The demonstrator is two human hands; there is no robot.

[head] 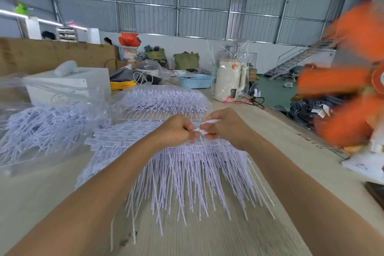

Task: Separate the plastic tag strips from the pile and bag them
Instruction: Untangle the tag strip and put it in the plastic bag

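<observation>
Hands, two, bare, meeting above the near middle of the pale wooden tabletop [239, 235]. Left hand [176, 129] and right hand [225, 125] sit knuckle to knuckle, fingers curled inward, each pinching one end of a small white plastic tag strip [204, 125] at the upper edge of the loose pile; motion blur makes it hard to say whether one strip or several lie between the fingertips.

Loose pile of white plastic tag strips [187, 172], one: fans out directly beneath and toward the person from the grip, label heads in rows under the hands, thin tails spreading over the table. Individual strips too many and too blurred to count.

Clear plastic bags holding more white strips, two: one clear bag of tangled strips [41, 127] well to the left of the grip, one clear bag of flat-stacked strips [162, 97] just beyond it.

Further items, one each: white box [68, 85] behind the left bag; light blue perforated plastic basket [195, 80] beyond the far bag; cream electric kettle wrapped in clear film [229, 80] beyond and right of the grip; blurred orange object [349, 81] far right.
</observation>
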